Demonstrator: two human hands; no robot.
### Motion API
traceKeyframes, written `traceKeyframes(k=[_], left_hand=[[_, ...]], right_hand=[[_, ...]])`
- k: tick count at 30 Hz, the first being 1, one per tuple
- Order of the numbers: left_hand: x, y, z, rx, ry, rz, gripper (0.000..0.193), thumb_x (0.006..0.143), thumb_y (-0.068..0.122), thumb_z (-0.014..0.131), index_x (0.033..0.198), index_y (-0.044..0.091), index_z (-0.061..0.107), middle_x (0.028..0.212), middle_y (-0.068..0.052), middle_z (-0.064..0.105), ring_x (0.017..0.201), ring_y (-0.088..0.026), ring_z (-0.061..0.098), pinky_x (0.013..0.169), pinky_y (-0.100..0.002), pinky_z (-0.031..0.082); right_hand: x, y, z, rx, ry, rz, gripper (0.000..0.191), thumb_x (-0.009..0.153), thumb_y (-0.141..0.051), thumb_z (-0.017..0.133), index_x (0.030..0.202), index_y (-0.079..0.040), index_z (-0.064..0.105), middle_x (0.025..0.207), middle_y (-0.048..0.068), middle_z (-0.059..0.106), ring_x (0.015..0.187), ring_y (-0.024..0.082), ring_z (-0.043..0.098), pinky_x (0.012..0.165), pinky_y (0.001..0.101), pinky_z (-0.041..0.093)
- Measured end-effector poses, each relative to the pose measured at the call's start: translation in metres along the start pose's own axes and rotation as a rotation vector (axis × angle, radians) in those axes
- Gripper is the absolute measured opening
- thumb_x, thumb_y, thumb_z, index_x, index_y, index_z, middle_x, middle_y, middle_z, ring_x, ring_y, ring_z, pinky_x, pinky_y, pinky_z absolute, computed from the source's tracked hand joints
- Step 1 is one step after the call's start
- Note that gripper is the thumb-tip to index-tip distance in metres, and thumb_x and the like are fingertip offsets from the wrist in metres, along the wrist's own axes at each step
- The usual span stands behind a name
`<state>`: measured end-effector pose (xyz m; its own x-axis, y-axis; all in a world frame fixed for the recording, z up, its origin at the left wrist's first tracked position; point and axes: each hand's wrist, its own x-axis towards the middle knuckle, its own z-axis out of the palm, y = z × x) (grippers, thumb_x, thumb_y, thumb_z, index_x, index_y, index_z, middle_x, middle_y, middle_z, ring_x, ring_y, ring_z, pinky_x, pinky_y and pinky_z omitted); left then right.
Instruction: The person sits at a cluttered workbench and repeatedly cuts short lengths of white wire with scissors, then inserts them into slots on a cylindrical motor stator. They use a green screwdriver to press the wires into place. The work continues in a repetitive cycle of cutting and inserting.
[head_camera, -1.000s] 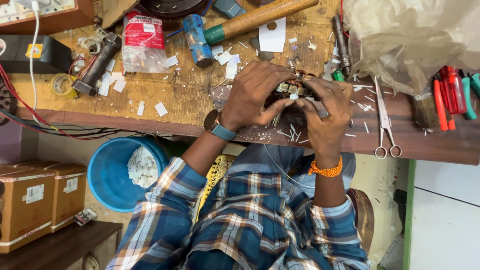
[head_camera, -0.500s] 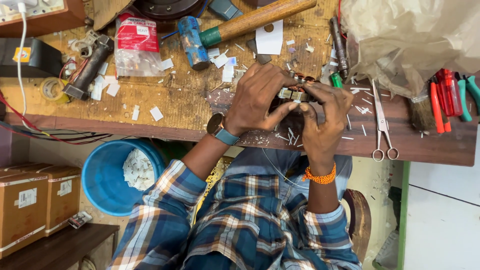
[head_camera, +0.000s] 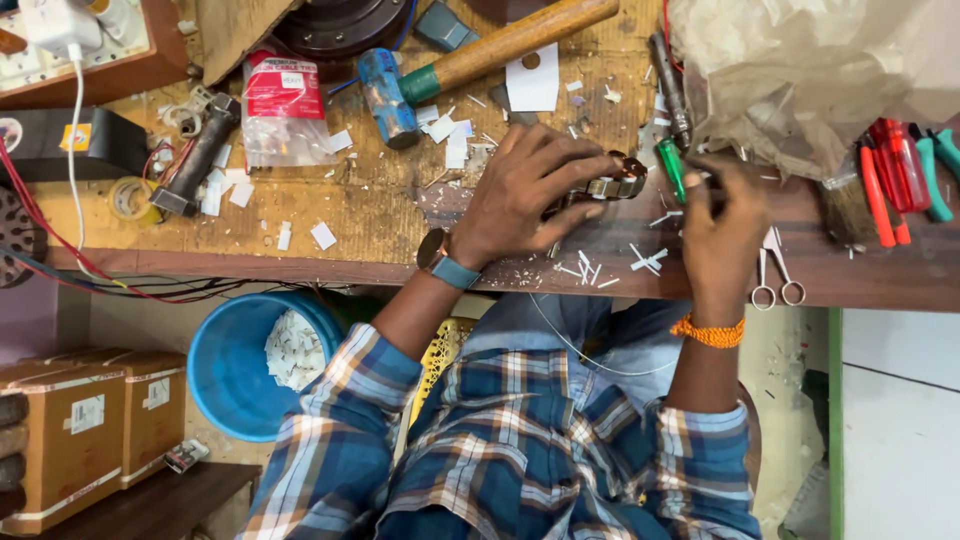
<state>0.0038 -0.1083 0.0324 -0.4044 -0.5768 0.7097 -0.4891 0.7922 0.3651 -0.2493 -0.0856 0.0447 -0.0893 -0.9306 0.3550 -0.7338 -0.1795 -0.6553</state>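
My left hand (head_camera: 520, 195), with a blue watch at the wrist, grips a small metal part with a copper-coloured winding (head_camera: 618, 183) on the wooden workbench (head_camera: 380, 215). My right hand (head_camera: 728, 225), with an orange thread at the wrist, is off the part and just right of it. Its fingertips are at a green-handled screwdriver (head_camera: 672, 165) lying on the bench. I cannot tell whether they grip the screwdriver. Small white slivers (head_camera: 645, 262) lie on the bench edge below both hands.
A wooden-handled hammer with a blue head (head_camera: 390, 85) and a red-labelled plastic packet (head_camera: 285, 110) lie at the back left. Scissors (head_camera: 775, 272), red-handled pliers (head_camera: 880, 180) and a crumpled plastic bag (head_camera: 800, 70) are at the right. A blue bucket (head_camera: 225, 380) and cardboard boxes (head_camera: 90, 420) stand under the bench.
My right hand has let go of the metal part and moved right to the green screwdriver. My left hand still holds the part, now a little further from me.
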Motion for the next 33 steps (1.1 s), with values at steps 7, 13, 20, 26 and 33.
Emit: traceKeyframes(k=[7,13,20,26,33], left_hand=[[0.005,-0.002,0.018,0.086,-0.015,-0.046,0.028,0.098,0.040,0.067,0.113,0.017,0.073,0.094,-0.004,0.068,0.088,-0.022,0.058,0.079,-0.041,0.044],[0.005,-0.002,0.004,0.043,-0.018,-0.019,0.037,0.101,0.041,0.068,0.129,0.018,0.064,0.105,-0.005,0.069,0.094,-0.021,0.058,0.083,-0.040,0.045],[0.005,-0.009,-0.009,-0.237,-0.117,-0.156,0.063,0.090,0.032,0.083,0.143,0.013,0.055,0.124,-0.004,0.071,0.103,-0.019,0.066,0.096,-0.039,0.052],[0.005,-0.007,-0.015,-0.174,-0.159,-0.081,0.055,0.091,0.025,0.084,0.139,0.018,0.058,0.123,-0.004,0.071,0.112,-0.022,0.065,0.102,-0.041,0.051],[0.009,-0.004,-0.007,-0.165,-0.156,-0.063,0.066,0.089,0.033,0.082,0.146,0.018,0.053,0.124,-0.004,0.068,0.111,-0.021,0.062,0.100,-0.045,0.051]], right_hand=[[-0.001,0.009,0.009,-0.367,-0.131,0.010,0.036,0.094,-0.013,0.076,0.128,-0.004,0.068,0.118,0.025,0.066,0.098,0.046,0.064,0.078,0.0544,0.051],[-0.007,-0.008,-0.037,0.190,-0.126,0.155,0.039,0.099,-0.012,0.078,0.135,-0.003,0.067,0.116,0.015,0.065,0.093,0.024,0.070,0.076,0.0385,0.057],[-0.057,-0.033,-0.018,0.954,0.127,-0.089,0.033,0.099,-0.014,0.088,0.115,-0.001,0.062,0.111,0.015,0.071,0.107,0.024,0.073,0.101,0.0393,0.065],[-0.053,-0.045,0.004,0.914,0.146,-0.020,0.035,0.095,-0.008,0.086,0.117,0.001,0.060,0.119,0.019,0.074,0.108,0.028,0.075,0.096,0.0357,0.066],[-0.049,-0.047,0.004,0.723,0.123,-0.084,0.032,0.103,-0.013,0.081,0.120,0.003,0.061,0.118,0.017,0.073,0.104,0.024,0.075,0.092,0.0325,0.064]])
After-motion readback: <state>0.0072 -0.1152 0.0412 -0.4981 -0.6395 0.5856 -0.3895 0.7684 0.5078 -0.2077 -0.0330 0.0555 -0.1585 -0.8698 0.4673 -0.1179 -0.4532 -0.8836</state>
